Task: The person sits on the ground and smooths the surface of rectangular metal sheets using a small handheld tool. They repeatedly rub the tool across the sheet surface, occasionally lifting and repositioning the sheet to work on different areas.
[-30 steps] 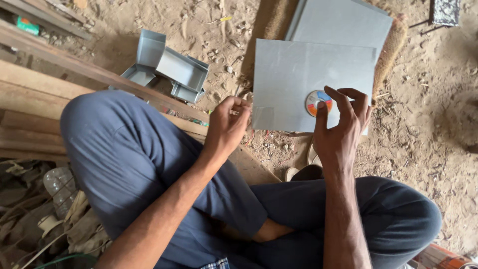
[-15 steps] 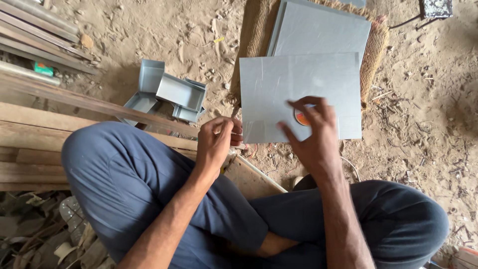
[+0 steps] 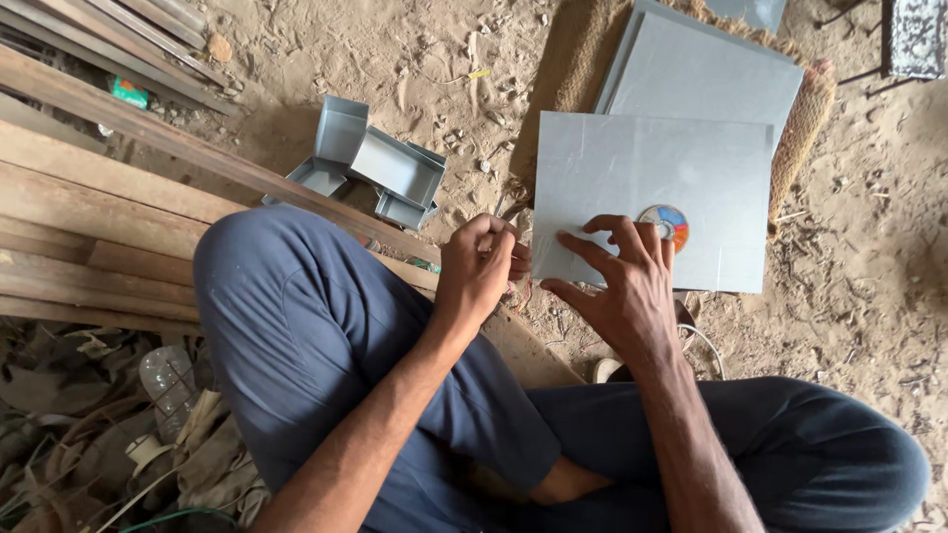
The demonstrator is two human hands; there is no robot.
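Sandy, littered ground spreads under everything, with bits of straw and small stones scattered across it. At the far left, long wooden planks lie stacked and slanting, and below them sits a heap of dry scrap with a clear plastic bottle among it. Just past the planks, a cluster of folded grey metal trays rests on the dirt, some nested against each other.

A person sits cross-legged in dark blue trousers, the left knee raised over the planks. The left hand is curled into a loose fist just beside the near left edge of a flat grey metal sheet; whether it pinches something small I cannot tell, as the fingers hide it.

To its right, the right hand lies spread and pressed flat on the sheet's lower edge, fingers open, gripping nothing. Its fingertips touch a small round disc with red, blue and orange colouring that lies on the sheet. That sheet overlaps more grey sheets behind it, all laid on a coarse woven mat.
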